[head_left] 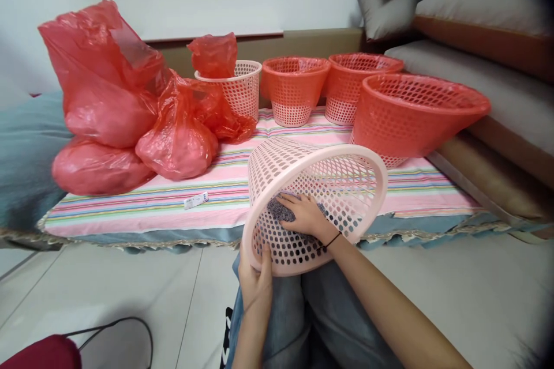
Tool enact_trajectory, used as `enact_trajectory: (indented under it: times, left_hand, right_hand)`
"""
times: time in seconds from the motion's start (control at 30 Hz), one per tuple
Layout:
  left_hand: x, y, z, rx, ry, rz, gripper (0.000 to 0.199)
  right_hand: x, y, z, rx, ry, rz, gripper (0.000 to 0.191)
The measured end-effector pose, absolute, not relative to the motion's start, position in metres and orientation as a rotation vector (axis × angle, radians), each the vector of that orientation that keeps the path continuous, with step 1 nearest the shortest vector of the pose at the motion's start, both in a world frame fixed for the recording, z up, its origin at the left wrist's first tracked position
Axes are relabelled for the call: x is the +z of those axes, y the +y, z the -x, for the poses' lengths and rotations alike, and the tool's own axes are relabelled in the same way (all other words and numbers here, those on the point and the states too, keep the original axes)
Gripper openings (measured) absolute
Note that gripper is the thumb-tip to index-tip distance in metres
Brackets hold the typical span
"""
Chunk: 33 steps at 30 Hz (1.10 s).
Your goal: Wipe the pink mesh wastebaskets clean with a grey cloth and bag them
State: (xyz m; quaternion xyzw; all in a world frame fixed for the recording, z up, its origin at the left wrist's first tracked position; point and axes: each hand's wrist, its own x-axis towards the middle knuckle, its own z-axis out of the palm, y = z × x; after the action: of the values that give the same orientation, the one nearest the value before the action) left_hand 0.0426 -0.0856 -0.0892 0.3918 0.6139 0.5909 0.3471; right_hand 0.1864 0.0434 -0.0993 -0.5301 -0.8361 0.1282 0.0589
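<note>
A pale pink perforated plastic basket (277, 170) lies tilted over my knees, its round mouth facing me. My left hand (256, 277) grips the basket's rim at the lower left, the thumb inside and the other fingers hidden behind the wall. Inside the basket, my right hand (305, 216) presses a dark grey cloth (281, 210) against the inner wall, fingers spread over it. Part of the cloth shows beyond the hand on the right. A dark band circles my right wrist.
Three baskets lined with red bags (294, 78) stand at the back and right. Another white basket (246, 89) holds a red bag. Stuffed red plastic bags (108, 109) pile up on the left. A small white packet (196, 200) lies on the striped cloth (229, 216). Cushions (489, 6) are stacked right.
</note>
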Motion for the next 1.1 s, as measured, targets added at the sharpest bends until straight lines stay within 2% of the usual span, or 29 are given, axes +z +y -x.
enact_trajectory:
  times: [0.2, 0.37, 0.53, 0.63, 0.7, 0.87, 0.97, 1.1]
  left_hand:
    - [-0.097, -0.086, -0.05, 1.625, 1.635, -0.949, 0.047]
    - [-0.117, -0.091, -0.067, 1.696, 1.537, -0.817, 0.058]
    - [-0.144, -0.096, -0.08, 1.709, 1.526, -0.732, 0.064]
    - [-0.149, -0.095, -0.079, 1.712, 1.537, -0.732, 0.063]
    - [-0.146, -0.093, -0.077, 1.693, 1.521, -0.802, 0.061]
    - [-0.137, -0.091, -0.075, 1.606, 1.523, -0.937, 0.062]
    - [-0.139, -0.09, -0.075, 1.584, 1.536, -0.947, 0.064]
    - [-0.142, -0.088, -0.075, 1.569, 1.544, -0.948, 0.063]
  right_hand:
    - [-0.097, 0.033, -0.177, 0.32, -2.448, 1.715, 0.066]
    - [-0.091, -0.004, -0.174, 0.316, -2.372, 1.82, 0.062]
    - [-0.091, -0.076, -0.197, 0.516, -2.333, 1.754, 0.066]
    - [-0.084, -0.092, -0.213, 0.668, -2.262, 1.641, 0.063]
    - [-0.074, -0.074, -0.217, 0.663, -2.168, 1.573, 0.059]
    - [-0.059, 0.034, -0.193, 0.314, -2.062, 1.611, 0.052]
    - [-0.074, 0.08, -0.17, 0.316, -2.172, 1.791, 0.05]
    - [-0.107, 0.088, -0.156, 0.322, -2.263, 1.818, 0.054]
